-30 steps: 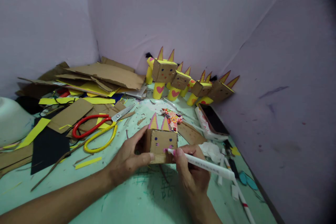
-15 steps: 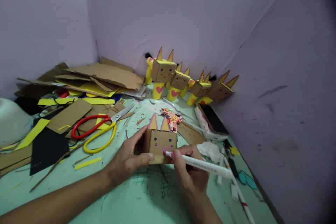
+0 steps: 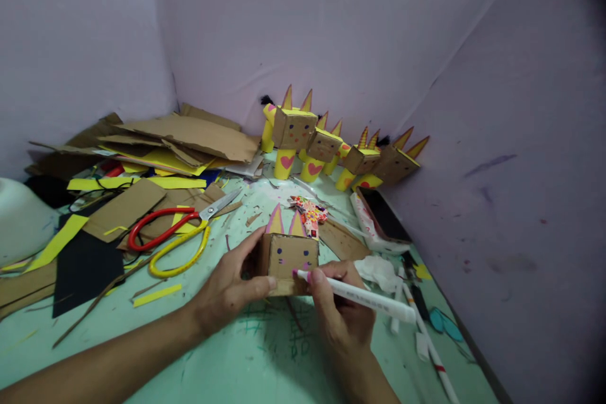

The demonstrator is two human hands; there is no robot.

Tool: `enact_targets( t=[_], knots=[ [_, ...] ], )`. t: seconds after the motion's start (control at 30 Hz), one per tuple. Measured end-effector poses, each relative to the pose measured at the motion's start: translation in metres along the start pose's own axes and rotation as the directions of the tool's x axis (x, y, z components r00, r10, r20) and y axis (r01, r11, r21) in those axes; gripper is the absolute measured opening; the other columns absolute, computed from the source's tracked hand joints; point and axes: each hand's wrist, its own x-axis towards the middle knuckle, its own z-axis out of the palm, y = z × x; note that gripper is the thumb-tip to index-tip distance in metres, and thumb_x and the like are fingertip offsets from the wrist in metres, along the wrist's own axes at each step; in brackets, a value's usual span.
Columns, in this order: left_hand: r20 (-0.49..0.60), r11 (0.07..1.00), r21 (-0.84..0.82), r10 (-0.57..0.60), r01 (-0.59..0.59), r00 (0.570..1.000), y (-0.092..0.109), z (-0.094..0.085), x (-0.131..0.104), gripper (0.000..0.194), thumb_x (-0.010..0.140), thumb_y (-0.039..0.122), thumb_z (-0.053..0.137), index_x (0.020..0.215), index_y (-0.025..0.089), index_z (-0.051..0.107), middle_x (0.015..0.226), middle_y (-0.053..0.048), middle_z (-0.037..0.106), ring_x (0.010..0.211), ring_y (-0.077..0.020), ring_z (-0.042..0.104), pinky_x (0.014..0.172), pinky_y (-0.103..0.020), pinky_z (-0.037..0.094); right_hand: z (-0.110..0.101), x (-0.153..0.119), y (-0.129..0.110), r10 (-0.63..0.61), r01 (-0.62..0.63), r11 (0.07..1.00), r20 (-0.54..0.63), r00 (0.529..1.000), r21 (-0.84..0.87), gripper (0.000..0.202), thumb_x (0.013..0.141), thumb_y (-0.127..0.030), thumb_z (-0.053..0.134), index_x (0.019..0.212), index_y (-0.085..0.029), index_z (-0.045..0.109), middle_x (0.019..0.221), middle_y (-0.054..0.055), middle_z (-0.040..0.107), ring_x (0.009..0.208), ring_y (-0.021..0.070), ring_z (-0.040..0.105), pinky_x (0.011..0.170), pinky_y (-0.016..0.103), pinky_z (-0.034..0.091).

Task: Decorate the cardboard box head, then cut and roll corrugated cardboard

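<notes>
A small cardboard box (image 3: 286,263) with two pointed pink-edged ears and a drawn face stands in front of me. My left hand (image 3: 237,287) grips it from the left side, the thumb lying along its lower front edge. In my right hand (image 3: 343,303) is a white marker (image 3: 372,300) with a pink tip. That tip touches, or is very close to, the lower middle of the box's face. Blue eyes and pink marks show on the face. Scissors (image 3: 189,227) with one red and one yellow handle lie beyond my left hand.
Cardboard and yellow paper are piled (image 3: 189,136) at the back left. Several yellow figures with cardboard heads (image 3: 296,130) line the back wall. A phone (image 3: 383,214) rests at the right, near crumpled tissue (image 3: 379,273) and another marker (image 3: 438,360). A floral scrap (image 3: 310,214) lies behind the box.
Almost nothing differs. The marker's tip has shifted very slightly on the box's face, and the whole view has drifted a few pixels.
</notes>
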Motion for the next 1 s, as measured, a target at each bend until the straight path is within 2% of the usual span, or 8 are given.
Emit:
enact_targets(
  t=[0.2, 0.37, 0.5, 0.7, 1.0],
  knots=[
    [-0.025, 1.000, 0.009, -0.015, 0.015, 1.000, -0.0048, -0.0018, 0.0004, 0.085, 0.074, 0.033, 0.070, 0.147, 0.015, 0.031, 0.150, -0.013, 0.043, 0.135, -0.0372, 0.041, 0.112, -0.051, 0.032, -0.0002, 0.0009, -0.0029, -0.001, 0.002, 0.999, -0.022, 1.000, 0.040, 0.026, 0.087, -0.040, 0.059, 0.069, -0.022, 0.052, 0.053, -0.005, 0.056, 0.048, 0.0122, 0.050, 0.046, 0.024, 0.036],
    [-0.029, 1.000, -0.007, -0.030, 0.030, 0.999, -0.0040, -0.0016, -0.0001, 0.087, 0.074, 0.032, 0.071, 0.148, 0.014, 0.029, 0.149, -0.014, 0.044, 0.135, -0.0367, 0.041, 0.113, -0.050, 0.031, 0.0000, 0.0015, -0.0036, -0.026, 0.029, 0.997, -0.048, 0.999, 0.070, 0.025, 0.087, -0.039, 0.059, 0.071, -0.021, 0.054, 0.059, -0.002, 0.062, 0.051, 0.0135, 0.055, 0.048, 0.025, 0.040],
    [-0.024, 1.000, 0.001, -0.019, 0.019, 1.000, -0.0043, -0.0018, 0.0000, 0.091, 0.074, 0.031, 0.071, 0.150, 0.013, 0.024, 0.150, -0.014, 0.042, 0.136, -0.0365, 0.039, 0.114, -0.050, 0.030, -0.0002, 0.0013, -0.0007, -0.065, 0.065, 0.998, -0.026, 0.998, -0.001, 0.027, 0.088, -0.039, 0.058, 0.069, -0.021, 0.052, 0.052, -0.004, 0.055, 0.046, 0.0120, 0.050, 0.044, 0.024, 0.036],
    [-0.019, 1.000, -0.001, -0.005, 0.005, 1.000, -0.0055, -0.0018, -0.0005, 0.088, 0.074, 0.033, 0.070, 0.149, 0.015, 0.027, 0.149, -0.013, 0.045, 0.135, -0.0376, 0.040, 0.112, -0.051, 0.032, -0.0007, 0.0007, -0.0011, -0.122, 0.122, 0.992, -0.010, 0.992, -0.037, 0.026, 0.088, -0.038, 0.057, 0.068, -0.021, 0.053, 0.049, -0.006, 0.051, 0.042, 0.0107, 0.046, 0.042, 0.024, 0.033],
    [-0.025, 1.000, -0.011, -0.013, 0.012, 1.000, -0.0033, -0.0014, 0.0001, 0.085, 0.074, 0.032, 0.071, 0.147, 0.015, 0.031, 0.146, -0.013, 0.048, 0.133, -0.0372, 0.043, 0.112, -0.051, 0.033, -0.0006, 0.0004, 0.0014, -0.221, 0.218, 0.968, -0.011, 0.975, -0.123, 0.021, 0.086, -0.034, 0.060, 0.070, -0.021, 0.057, 0.055, -0.002, 0.058, 0.047, 0.0129, 0.050, 0.047, 0.027, 0.035]
  ],
)
